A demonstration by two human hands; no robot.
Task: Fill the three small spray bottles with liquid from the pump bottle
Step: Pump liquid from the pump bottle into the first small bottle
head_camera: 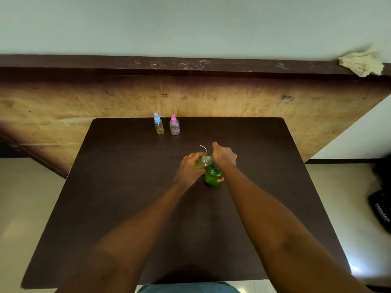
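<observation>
A small clear spray bottle (203, 161), part-filled with yellowish liquid, is held tilted almost flat in the curled fingers of the left hand (188, 170) at the middle of the dark table (118, 187), its neck turned toward the green pump bottle (211, 177) just beside it. The right hand (224, 157) is arched over the pump bottle's top with fingers curled down; what is gripped cannot be told. A thin white tube (203, 147) is seen beside its thumb, and the blue-capped bottle (158, 125) and pink-capped bottle (174, 126) are stood upright near the far edge.
</observation>
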